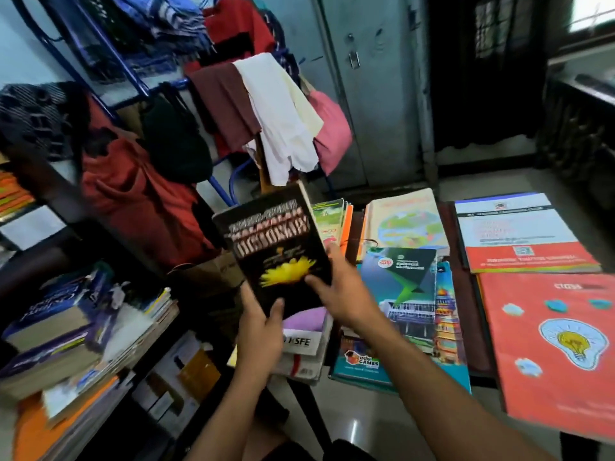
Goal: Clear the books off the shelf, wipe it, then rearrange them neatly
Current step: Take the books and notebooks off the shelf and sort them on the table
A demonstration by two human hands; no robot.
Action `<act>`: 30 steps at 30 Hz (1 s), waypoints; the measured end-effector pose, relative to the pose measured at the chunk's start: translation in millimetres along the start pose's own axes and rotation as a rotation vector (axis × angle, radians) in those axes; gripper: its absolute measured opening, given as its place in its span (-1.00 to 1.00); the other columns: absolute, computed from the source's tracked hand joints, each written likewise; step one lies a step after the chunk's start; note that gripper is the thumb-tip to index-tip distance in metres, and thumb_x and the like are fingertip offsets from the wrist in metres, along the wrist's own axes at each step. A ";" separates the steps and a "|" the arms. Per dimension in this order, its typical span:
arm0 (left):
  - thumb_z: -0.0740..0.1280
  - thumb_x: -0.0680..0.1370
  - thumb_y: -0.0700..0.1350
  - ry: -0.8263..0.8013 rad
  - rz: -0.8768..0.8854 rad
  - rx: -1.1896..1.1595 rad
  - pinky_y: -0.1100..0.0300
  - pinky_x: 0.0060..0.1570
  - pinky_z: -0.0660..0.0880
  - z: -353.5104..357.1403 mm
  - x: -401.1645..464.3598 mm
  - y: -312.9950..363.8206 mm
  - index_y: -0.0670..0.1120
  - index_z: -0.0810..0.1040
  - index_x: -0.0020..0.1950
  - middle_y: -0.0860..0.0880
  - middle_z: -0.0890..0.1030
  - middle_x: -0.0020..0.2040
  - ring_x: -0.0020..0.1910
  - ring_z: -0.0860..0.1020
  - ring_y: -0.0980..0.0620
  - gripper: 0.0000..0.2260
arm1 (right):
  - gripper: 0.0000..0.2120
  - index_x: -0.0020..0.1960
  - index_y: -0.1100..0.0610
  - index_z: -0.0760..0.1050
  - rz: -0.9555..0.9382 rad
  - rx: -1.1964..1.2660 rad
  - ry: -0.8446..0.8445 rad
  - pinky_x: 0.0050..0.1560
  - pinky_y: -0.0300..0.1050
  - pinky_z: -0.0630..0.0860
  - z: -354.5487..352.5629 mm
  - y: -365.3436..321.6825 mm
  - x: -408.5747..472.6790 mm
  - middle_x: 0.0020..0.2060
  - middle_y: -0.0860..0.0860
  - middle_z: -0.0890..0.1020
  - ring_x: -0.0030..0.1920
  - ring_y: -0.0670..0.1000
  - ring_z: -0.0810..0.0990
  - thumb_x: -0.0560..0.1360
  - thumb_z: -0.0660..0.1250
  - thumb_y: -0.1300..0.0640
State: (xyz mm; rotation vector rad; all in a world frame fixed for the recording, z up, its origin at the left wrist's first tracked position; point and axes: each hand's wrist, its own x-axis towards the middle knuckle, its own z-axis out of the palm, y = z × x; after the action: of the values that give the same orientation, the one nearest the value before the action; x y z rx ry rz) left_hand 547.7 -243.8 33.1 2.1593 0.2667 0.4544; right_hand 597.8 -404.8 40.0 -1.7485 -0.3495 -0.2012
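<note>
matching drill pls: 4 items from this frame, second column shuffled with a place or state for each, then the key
1. black dictionary
2. red lightbulb poster
3. white cloth
4. thick blue books

A. draped over the rack
B. stacked on the shelf at far left
C. held up by left hand and right hand
D. lying flat at far right

Pairs: 1-C, 2-D, 3-A, 4-B

Dictionary (pixel 276 247): black cover, pale title lettering, yellow flower-like burst low on the front. Poster (pixel 549 347) near right: red-orange, blue-outlined light bulb with yellow centre, small blue cloud shapes. Booklet (pixel 519 234) far right: white upper part, red lower band. Magazine (pixel 404 284): green and black angular shapes on blue. Atlas (pixel 409 221): cream cover, green-yellow map. Draped cloth (pixel 279 114): white, next to maroon and pink pieces. Hanging cloth (pixel 133 194) left: rust red. Cupboard (pixel 372 78): grey
</note>
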 end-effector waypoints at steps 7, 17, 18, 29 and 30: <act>0.25 0.69 -0.12 -0.259 0.120 -0.134 0.27 0.26 0.34 65.1 -0.3 69.2 0.13 -0.08 0.67 0.13 0.43 0.45 0.37 0.41 0.15 -0.33 | -0.75 0.31 0.00 0.32 0.306 0.092 -0.035 -0.42 0.00 0.63 -102.7 14.9 11.1 0.09 0.01 0.55 -0.05 0.09 0.66 0.67 0.27 0.06; 0.05 0.62 0.37 -0.498 0.358 0.689 -0.03 0.49 0.21 118.0 -12.6 39.9 -0.03 0.08 0.65 -0.06 0.15 0.61 0.53 0.20 -0.14 -0.28 | -0.77 0.22 0.28 0.38 0.534 0.024 0.396 -0.67 -0.21 0.41 -188.7 101.2 88.0 0.00 0.26 0.63 -0.58 0.08 0.61 0.63 0.27 0.20; 0.03 0.62 0.37 -0.503 0.361 0.701 -0.03 0.49 0.20 116.9 -12.0 40.5 -0.03 0.06 0.65 -0.06 0.13 0.61 0.54 0.19 -0.14 -0.27 | -0.76 0.23 0.30 0.42 0.542 0.026 0.388 -0.65 -0.20 0.43 -189.1 102.8 93.6 0.00 0.28 0.64 -0.57 0.09 0.61 0.62 0.28 0.20; -0.05 0.63 0.36 -0.546 0.377 0.707 -0.04 0.50 0.15 110.0 -20.1 43.9 -0.02 -0.03 0.66 -0.01 0.05 0.63 0.57 0.10 -0.10 -0.29 | -0.47 0.22 0.25 0.53 0.611 -0.685 0.128 0.03 -0.06 0.61 -190.3 82.3 113.8 0.17 0.20 0.62 0.10 0.21 0.61 0.40 0.39 -0.10; -0.04 0.63 0.36 -0.555 0.378 0.700 -0.05 0.50 0.15 110.3 -20.1 45.0 -0.01 -0.02 0.66 -0.01 0.05 0.63 0.57 0.11 -0.11 -0.29 | -0.37 0.32 0.23 0.46 0.610 -0.838 0.118 0.20 0.07 0.52 -186.8 74.7 109.5 0.28 0.20 0.54 0.25 0.23 0.52 0.40 0.38 -0.15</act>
State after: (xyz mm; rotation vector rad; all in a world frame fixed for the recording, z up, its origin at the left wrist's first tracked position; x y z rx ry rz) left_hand 576.2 -357.9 5.6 2.9297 -0.3546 -0.0760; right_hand 736.5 -587.0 45.0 -2.5582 0.4313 0.0052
